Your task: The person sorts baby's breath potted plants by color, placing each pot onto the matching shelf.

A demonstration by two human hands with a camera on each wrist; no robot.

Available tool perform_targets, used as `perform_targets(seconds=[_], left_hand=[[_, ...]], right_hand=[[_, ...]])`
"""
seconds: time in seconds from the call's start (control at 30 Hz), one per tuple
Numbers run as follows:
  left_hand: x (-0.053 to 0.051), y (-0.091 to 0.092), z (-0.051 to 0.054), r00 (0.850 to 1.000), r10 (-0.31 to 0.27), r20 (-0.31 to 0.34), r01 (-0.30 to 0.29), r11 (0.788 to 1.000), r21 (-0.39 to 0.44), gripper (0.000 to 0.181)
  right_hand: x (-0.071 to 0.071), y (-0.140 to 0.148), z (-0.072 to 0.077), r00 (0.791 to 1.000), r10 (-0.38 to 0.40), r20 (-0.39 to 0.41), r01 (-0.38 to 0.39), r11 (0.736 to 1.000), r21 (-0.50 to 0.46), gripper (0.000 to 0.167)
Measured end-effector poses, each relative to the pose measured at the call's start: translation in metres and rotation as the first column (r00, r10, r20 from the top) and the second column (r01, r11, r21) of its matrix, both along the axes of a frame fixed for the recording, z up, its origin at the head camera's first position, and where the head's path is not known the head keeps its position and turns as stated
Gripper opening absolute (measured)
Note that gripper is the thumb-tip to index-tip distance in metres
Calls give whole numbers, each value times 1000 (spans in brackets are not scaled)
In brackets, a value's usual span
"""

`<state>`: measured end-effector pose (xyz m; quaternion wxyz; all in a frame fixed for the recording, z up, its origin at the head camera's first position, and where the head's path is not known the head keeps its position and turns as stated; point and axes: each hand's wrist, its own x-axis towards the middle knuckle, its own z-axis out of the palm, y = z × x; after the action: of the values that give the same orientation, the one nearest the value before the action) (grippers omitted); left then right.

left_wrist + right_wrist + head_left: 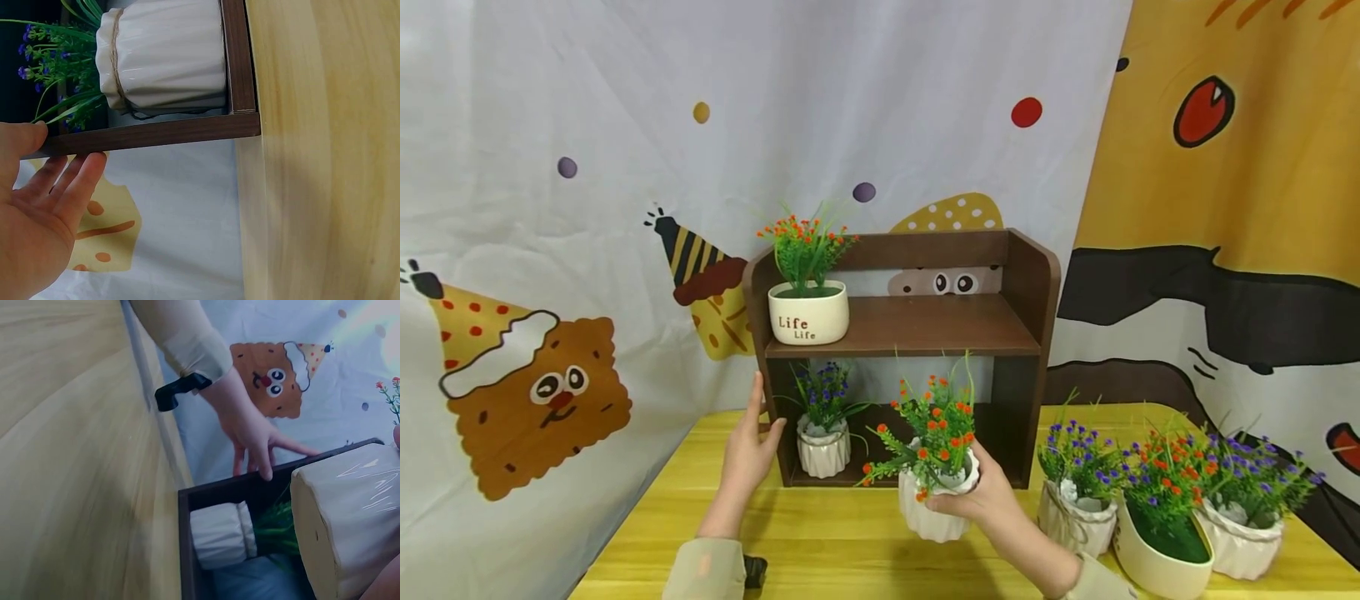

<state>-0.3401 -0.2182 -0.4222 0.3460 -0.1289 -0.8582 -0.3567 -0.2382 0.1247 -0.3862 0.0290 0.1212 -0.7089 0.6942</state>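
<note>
The right hand (981, 496) grips a white ridged pot (925, 517) planted with orange-red flowers (936, 429), its fingers and thumb curled round the pot. It holds the pot, leaning a little to the left, above the table (820, 542) in front of the lower compartment (1009, 392) of a brown shelf (940, 325). The left hand (752, 454) has its fingers spread at the left side panel (175, 133), thumb by the front edge and fingertips at the outer face.

Inside, at the left of that compartment, stands a white pot with purple flowers (823, 450); above it, at the left of the upper board, sits the cream "Life" planter (808, 317). To the right, on the table, are a pot of purple flowers (1075, 521), an oval planter of red flowers (1150, 558) and another purple-flowered pot (1243, 546).

The step in hand looks like bringing the held pot to the shelf. The next move probably calls for levelling it and keeping its blooms under the upper board, beside its neighbour.
</note>
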Motion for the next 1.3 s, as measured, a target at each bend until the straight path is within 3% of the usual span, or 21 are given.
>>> perform_targets(seconds=[0.4, 0.57, 1.0, 1.3], left_hand=[[0, -1, 1, 1000, 1, 16, -1, 1000, 1, 90], [0, -1, 0, 1000, -2, 12, 2, 1000, 2, 90], [0, 0, 0, 1000, 6, 7, -6, 1000, 10, 91], [0, 0, 1, 1000, 3, 14, -3, 1000, -1, 90]], right_hand=[[9, -1, 23, 994, 63, -92, -63, 998, -5, 87], [9, -1, 30, 990, 53, -128, -51, 999, 19, 82], [3, -2, 65, 994, -34, -104, 38, 998, 41, 82], [-3, -2, 92, 994, -9, -113, 12, 1000, 26, 78]])
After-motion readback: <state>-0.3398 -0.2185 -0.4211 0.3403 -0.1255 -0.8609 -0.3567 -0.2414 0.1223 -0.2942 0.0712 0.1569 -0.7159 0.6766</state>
